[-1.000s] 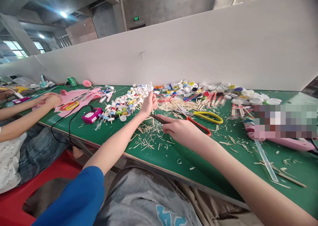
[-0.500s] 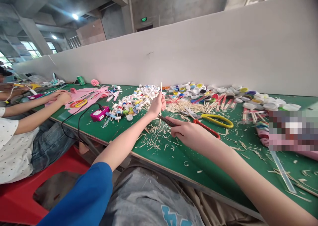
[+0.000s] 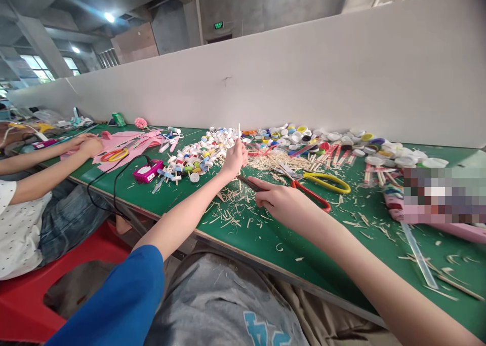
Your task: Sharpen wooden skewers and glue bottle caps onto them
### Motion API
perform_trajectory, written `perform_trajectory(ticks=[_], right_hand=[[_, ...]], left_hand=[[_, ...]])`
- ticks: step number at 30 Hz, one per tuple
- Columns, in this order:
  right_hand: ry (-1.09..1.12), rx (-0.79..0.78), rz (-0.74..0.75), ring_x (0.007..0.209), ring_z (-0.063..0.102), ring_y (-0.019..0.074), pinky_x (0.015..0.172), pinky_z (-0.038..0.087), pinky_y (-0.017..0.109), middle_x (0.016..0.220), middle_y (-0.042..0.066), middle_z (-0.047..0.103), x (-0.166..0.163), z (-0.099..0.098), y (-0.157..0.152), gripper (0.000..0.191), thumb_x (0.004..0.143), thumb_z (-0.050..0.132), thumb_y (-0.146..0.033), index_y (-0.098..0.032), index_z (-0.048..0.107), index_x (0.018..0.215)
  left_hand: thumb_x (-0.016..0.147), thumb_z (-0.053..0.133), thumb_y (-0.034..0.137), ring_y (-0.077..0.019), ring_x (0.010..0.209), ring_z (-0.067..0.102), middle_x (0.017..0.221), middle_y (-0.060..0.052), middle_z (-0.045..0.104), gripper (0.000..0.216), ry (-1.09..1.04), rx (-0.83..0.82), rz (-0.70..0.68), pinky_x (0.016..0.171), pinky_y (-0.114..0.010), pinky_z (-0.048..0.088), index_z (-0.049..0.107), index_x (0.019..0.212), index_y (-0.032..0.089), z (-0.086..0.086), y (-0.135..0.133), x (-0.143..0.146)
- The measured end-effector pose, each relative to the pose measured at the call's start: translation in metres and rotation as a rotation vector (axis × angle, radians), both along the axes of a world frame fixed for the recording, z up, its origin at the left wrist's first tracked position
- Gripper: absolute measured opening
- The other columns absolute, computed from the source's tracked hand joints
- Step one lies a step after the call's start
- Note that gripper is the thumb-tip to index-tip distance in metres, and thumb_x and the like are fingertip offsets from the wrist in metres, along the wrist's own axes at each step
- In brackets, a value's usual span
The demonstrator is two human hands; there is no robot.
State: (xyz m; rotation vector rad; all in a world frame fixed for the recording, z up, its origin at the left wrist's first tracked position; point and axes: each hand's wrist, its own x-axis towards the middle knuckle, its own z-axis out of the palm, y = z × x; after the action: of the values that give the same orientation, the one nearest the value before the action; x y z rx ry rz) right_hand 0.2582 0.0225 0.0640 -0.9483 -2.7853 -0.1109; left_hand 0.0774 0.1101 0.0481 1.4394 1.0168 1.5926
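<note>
My left hand [image 3: 233, 159] is closed around a thin wooden stick [image 3: 239, 131] held upright over the green table [image 3: 266, 232]. My right hand [image 3: 277, 200] grips a dark-bladed knife [image 3: 248, 183], its blade pointing left against the lower part of the stick. Pale wood shavings [image 3: 231, 209] lie scattered under both hands. Just beyond my left hand sits a heap of small stick-and-cap pieces [image 3: 197, 156] in white, blue and green.
Yellow scissors [image 3: 326, 181] and red scissors [image 3: 309, 193] lie right of my hands, before a pile of bottle caps [image 3: 334, 138]. A clear glue stick [image 3: 417, 255] lies far right. A pink device [image 3: 147, 173] with black cord, pink sheets [image 3: 129, 146] and a co-worker's hands [image 3: 85, 144] are left.
Both hands keep their grip on stick and knife in nearly the same place. The view has shifted slightly between frames.
</note>
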Motion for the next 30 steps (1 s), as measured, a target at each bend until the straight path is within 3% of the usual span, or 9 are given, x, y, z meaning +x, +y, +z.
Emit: perform_trajectory(ticks=[9, 16, 25, 30], right_hand=[[-0.013, 0.010, 0.035, 0.052, 0.056, 0.0067, 0.047, 0.037, 0.028, 0.147, -0.002, 0.050, -0.003, 0.002, 0.001, 0.027, 0.077, 0.049, -0.004, -0.021, 0.069, 0.071], [-0.009, -0.056, 0.022, 0.056, 0.059, 0.0072, 0.045, 0.036, 0.026, 0.144, -0.004, 0.054, 0.001, -0.001, -0.009, 0.029, 0.079, 0.047, -0.006, -0.022, 0.069, 0.071], [0.114, -0.296, 0.006, 0.064, 0.064, 0.0088, 0.057, 0.048, 0.025, 0.139, -0.008, 0.057, 0.015, 0.009, -0.003, 0.028, 0.081, 0.048, -0.014, -0.026, 0.071, 0.071], [0.124, -0.124, 0.015, 0.060, 0.063, 0.0084, 0.051, 0.044, 0.025, 0.139, -0.007, 0.057, 0.014, 0.005, -0.001, 0.029, 0.082, 0.047, -0.015, -0.027, 0.073, 0.076]], left_hand=[[0.096, 0.028, 0.062, -0.0098, 0.040, 0.030, 0.044, 0.005, 0.023, 0.055, 0.023, 0.024, -0.027, 0.045, -0.027, 0.031, 0.025, 0.057, 0.023, 0.003, -0.003, 0.003], [0.095, 0.027, 0.064, -0.0105, 0.040, 0.030, 0.043, 0.005, 0.021, 0.056, 0.011, 0.017, -0.015, 0.046, -0.027, 0.032, 0.025, 0.056, 0.023, 0.003, -0.003, -0.001], [0.095, 0.025, 0.064, -0.0101, 0.040, 0.028, 0.042, 0.005, 0.022, 0.056, -0.054, -0.019, -0.115, 0.045, -0.026, 0.031, 0.026, 0.057, 0.023, 0.002, 0.000, -0.004], [0.097, 0.019, 0.062, -0.0098, 0.039, 0.026, 0.043, 0.006, 0.019, 0.056, -0.109, -0.081, -0.185, 0.045, -0.025, 0.032, 0.026, 0.058, 0.023, 0.005, 0.000, -0.006]])
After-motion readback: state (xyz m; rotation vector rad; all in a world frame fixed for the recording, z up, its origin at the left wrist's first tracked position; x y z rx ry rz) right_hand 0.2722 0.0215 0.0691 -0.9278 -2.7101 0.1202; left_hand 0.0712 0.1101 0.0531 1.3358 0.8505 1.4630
